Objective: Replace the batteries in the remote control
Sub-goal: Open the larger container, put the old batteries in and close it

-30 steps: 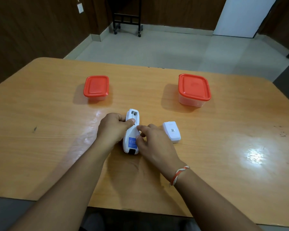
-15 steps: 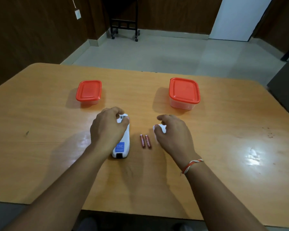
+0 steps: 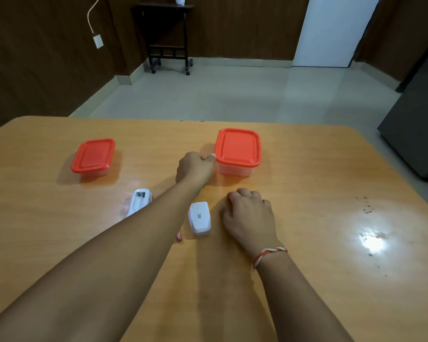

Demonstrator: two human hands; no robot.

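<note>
Beside the larger red-lidded box, left hand curled at its lid edge, right hand loosely closed, gripping nothing visible, nearer by the loose cover; remote lying open and empty, further left, fresh batteries yet to fetch.

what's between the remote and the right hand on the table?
In the head view, between the remote and the right hand: the left forearm crossing over, a red battery end peeking out beneath it, and the white battery cover.
</note>
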